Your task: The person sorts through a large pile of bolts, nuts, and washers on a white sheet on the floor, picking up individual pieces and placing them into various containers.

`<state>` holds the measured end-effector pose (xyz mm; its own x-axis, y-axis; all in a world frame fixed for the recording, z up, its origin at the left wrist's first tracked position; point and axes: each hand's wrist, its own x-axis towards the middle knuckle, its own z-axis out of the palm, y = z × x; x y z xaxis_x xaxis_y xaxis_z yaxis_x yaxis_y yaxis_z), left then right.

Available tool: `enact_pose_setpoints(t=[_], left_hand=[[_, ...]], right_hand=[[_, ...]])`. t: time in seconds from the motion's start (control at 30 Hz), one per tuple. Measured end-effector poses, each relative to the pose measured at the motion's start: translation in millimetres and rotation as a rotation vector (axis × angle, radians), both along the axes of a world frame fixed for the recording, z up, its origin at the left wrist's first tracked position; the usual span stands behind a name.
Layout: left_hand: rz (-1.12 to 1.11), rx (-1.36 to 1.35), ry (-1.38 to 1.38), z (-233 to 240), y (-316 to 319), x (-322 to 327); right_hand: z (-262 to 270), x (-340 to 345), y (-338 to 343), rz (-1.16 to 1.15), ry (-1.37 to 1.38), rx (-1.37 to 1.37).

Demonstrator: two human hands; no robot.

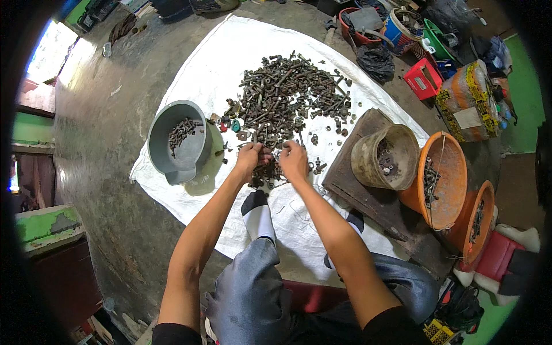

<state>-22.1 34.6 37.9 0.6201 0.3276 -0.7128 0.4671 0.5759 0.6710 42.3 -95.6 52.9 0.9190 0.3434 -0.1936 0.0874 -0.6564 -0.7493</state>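
A large pile of rusty bolts, nuts and washers [280, 90] lies spread on a white woven sheet [207, 64]. At the pile's near edge, my left hand [251, 158] has what looks like a bolt [255, 139] between thumb and fingers. My right hand [294, 160] is just beside it, fingers curled over the small hardware; whether it grips a piece is hidden. To the left stands a grey plastic basin [200, 116] with a small heap of bolts [183, 131] inside. A teal plastic piece [235, 125] and a red one [223, 127] lie by the pile's left side.
On the right, a wooden board [345, 172] bears a dirty round tub [362, 157]. Two orange buckets [453, 181] beyond it contain hardware. A taped package [463, 101], a red box [422, 79] and filled pails [394, 32] crowd the far right. My socked foot [258, 215] rests below the pile.
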Motion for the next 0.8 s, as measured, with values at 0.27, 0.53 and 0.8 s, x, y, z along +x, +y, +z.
enact_pose_setpoints(t=[0.27,0.53,0.8], left_hand=[[0.177,0.05,0.051,2.4,26.9,-9.7],[0.095,0.314,0.149,-7.7,66.5,-11.0],[0.117,0.076,-0.004,11.1,59.8,-5.8]], right_hand=[[-52.5,26.6,-30.8,0.096,-0.264,-0.477],[-30.4,36.9,29.1,0.505,-0.439,-0.145],[-28.2,21.8,61.9,0.787,-0.559,-0.456]])
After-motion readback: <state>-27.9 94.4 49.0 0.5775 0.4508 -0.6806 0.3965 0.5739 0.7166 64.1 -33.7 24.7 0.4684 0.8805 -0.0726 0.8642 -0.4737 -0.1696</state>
